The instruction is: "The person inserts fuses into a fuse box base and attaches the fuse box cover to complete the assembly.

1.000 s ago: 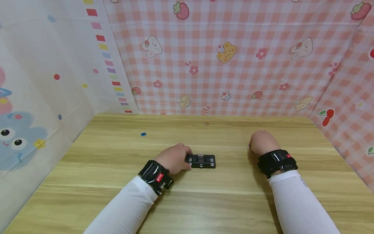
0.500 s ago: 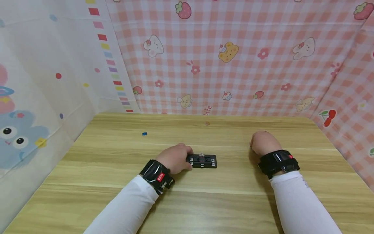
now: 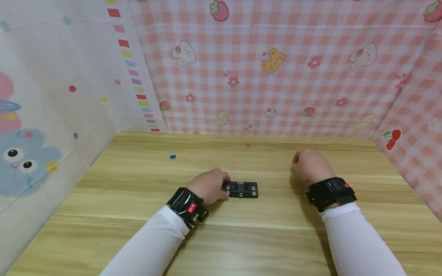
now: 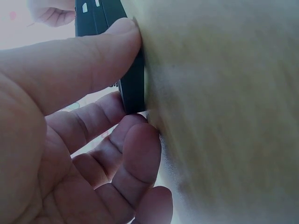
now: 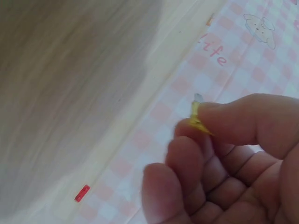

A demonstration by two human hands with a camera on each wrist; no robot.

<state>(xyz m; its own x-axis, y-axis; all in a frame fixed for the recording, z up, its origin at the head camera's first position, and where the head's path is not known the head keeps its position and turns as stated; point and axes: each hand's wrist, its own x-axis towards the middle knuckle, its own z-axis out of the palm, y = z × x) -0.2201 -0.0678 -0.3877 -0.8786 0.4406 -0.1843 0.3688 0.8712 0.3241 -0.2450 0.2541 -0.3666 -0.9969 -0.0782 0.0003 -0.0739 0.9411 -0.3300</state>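
Steadying the black base [image 3: 243, 190] looks like the left hand's [image 3: 208, 187] part here: its fingers are clamped on the left end, thumb against one face and a fingertip touching the end. The base is on the worktop [image 3: 241, 245], its long side running left to right, with a small clear piece [image 3: 240, 182] standing at the middle of its far edge. Well to the right of the base, and a little farther away, the right hand [image 3: 312, 165] pinches a small yellow piece [image 5: 196, 122] between thumb and forefinger; the other fingers are curled loosely. A pale bit shows above the yellow, too blurred to name. A blue piece [image 3: 172, 156] lies to the left of the base and beyond it. A red piece [image 5: 82, 193] shows only in the right wrist view, apparently beyond the base and to its right.

Fitting little pieces onto the base seems to be the work, with the yellow one picked up but not placed. Next would call for bringing it over the base, turning it to suit its seat and pressing gently while the left fingers hold firm.
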